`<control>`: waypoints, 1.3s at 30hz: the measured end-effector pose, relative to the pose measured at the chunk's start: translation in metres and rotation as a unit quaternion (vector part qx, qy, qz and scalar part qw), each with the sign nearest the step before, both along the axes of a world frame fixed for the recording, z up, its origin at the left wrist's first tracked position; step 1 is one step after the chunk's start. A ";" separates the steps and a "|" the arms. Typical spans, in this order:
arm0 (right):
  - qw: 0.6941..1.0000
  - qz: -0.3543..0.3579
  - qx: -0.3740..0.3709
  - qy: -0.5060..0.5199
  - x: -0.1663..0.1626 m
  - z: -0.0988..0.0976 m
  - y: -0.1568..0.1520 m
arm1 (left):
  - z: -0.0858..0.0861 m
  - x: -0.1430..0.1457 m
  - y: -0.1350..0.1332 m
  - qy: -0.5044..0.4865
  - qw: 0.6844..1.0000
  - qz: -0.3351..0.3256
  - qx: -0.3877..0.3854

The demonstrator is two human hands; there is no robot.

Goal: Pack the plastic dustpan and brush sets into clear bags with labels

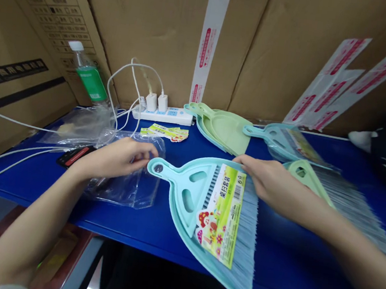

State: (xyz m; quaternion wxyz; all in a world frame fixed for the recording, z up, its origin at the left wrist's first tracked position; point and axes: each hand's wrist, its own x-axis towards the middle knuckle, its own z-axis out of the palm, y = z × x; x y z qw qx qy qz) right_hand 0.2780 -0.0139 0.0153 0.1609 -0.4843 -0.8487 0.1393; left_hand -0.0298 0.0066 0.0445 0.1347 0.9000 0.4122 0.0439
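Note:
A light-blue dustpan with a matching hand brush nested in it hangs tilted over the table's front edge. A yellow-green printed card lies across the brush. My right hand grips the set by its upper rim, thumb side toward the card. Close to the handle's end, my left hand has curled fingers at the edge of a clear plastic bag, seemingly pinching its film; the fingertips are partly hidden. The bag spreads flat under that hand.
Stacked green and blue dustpans lie at the back. A bagged blue brush set and a green brush are on the right. A power strip with cables, printed cards, a bottle and cardboard walls stand behind.

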 end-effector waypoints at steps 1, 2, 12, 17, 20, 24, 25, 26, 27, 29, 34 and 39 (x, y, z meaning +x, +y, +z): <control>1.000 -0.002 -0.001 0.000 0.000 -0.001 0.000 | -0.002 0.000 0.000 0.033 0.998 0.035 0.036; 1.000 -0.004 -0.003 -0.002 -0.001 -0.001 0.001 | -0.004 0.001 0.000 0.076 0.992 0.069 0.068; 0.998 0.001 -0.036 -0.046 -0.003 -0.013 0.003 | -0.020 0.013 -0.004 0.230 0.962 0.126 0.081; 0.999 0.004 -0.014 -0.042 0.000 -0.010 0.003 | -0.021 0.012 -0.003 0.229 0.960 0.144 0.074; 0.999 0.002 -0.009 -0.032 0.000 -0.008 0.002 | -0.019 0.012 -0.003 0.182 0.974 0.126 0.041; 1.000 0.011 -0.006 0.005 0.000 -0.007 0.003 | -0.013 0.008 -0.002 0.089 0.992 0.093 0.017; 1.000 0.011 -0.007 0.003 0.000 -0.007 0.003 | -0.011 0.007 -0.002 0.068 0.994 0.082 0.015; 1.000 0.011 -0.008 -0.003 0.000 -0.007 0.003 | -0.010 0.006 -0.002 0.051 0.996 0.071 0.012; 1.000 0.011 -0.009 -0.010 -0.001 -0.008 0.002 | -0.009 0.005 -0.002 0.040 0.997 0.061 0.007; 1.000 0.014 -0.016 -0.017 -0.002 -0.009 0.001 | -0.008 0.006 -0.003 0.029 0.999 0.044 -0.010; 1.000 0.020 -0.019 0.003 -0.009 -0.012 -0.004 | -0.010 0.008 -0.004 0.001 0.998 0.028 -0.058; 0.998 0.040 -0.024 0.036 -0.016 -0.013 -0.006 | -0.012 0.008 -0.003 -0.039 0.994 0.000 -0.101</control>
